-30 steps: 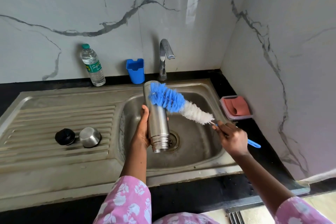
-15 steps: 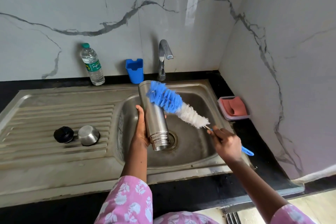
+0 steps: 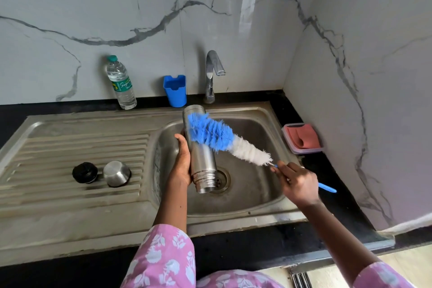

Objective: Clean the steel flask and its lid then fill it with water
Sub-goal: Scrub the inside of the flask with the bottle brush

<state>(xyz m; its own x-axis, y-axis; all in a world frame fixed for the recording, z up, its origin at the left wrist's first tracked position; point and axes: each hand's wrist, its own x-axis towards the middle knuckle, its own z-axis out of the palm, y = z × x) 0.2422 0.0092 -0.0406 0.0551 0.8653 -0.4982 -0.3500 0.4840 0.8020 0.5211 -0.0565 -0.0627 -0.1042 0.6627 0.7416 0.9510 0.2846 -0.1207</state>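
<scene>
The left hand [image 3: 182, 161] has its grip wrapped round the steel flask [image 3: 202, 154] above the drain [image 3: 222, 180], mouth end nearest it. I see the right hand [image 3: 297, 182] pinching the brush [image 3: 219, 138], its bristles across the flask's far closed end.

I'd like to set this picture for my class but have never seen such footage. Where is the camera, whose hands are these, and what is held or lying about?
No machine: a person wears a head camera looking down at their hands. The left hand holds a steel flask over the sink. The right hand grips a bottle brush, bristles against the flask's outside. On the draining board lie a black stopper and a steel cap. A water bottle, blue holder and tap stand behind.
</scene>
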